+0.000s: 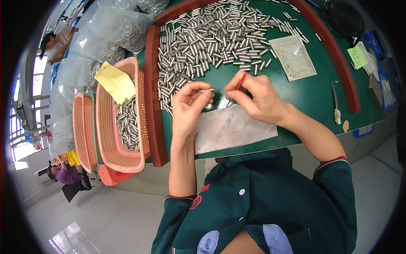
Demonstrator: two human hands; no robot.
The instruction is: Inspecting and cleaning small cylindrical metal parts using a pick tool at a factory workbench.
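Observation:
Pinched between the thumb and forefinger of my left hand is a small shiny metal cylinder. My right hand is closed around a slim tool with a red handle; its thin dark tip points down toward the cloth, and its exact kind is unclear. The two hands face each other a short way apart. Below them a whitish, stained cloth lies along the near edge of the green table. Beyond my hands spreads a large heap of similar metal cylinders.
Red-brown rails border the work area. At left stand pink baskets, one holding cylinders and a yellow note, beside plastic bags. A printed sheet, tweezers and a black fan are at right.

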